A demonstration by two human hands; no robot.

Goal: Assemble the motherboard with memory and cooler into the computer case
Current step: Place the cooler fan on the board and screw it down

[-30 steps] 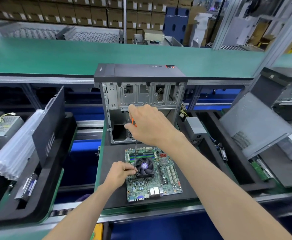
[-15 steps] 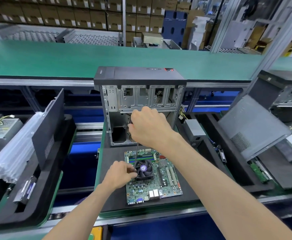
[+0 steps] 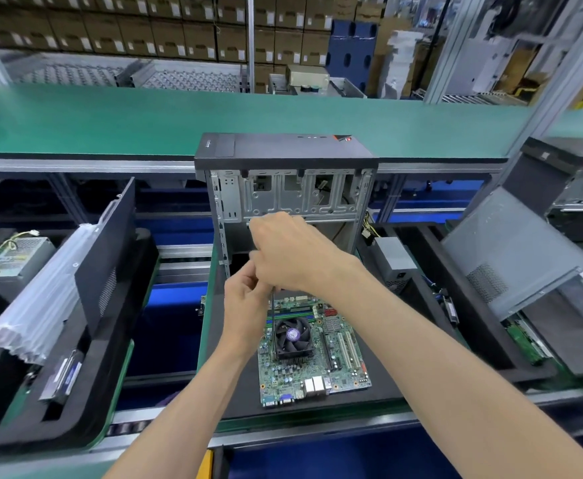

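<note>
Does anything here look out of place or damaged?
Nothing stands out. The motherboard lies flat on the black mat, its cooler sits square, and the open computer case stands upright behind it.

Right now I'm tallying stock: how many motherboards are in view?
1: the motherboard lies flat on the black mat before the open computer case, cooler mounted. Side trays may hide more.

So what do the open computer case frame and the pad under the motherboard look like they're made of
The computer case frame looks like bare sheet metal: dull silver-grey, with stamped slots and punched holes. Its top panel looks like matte black plastic, though that is less sure. The pad under the motherboard looks like black foam: matte, no shine, with thick rounded edges.
</note>
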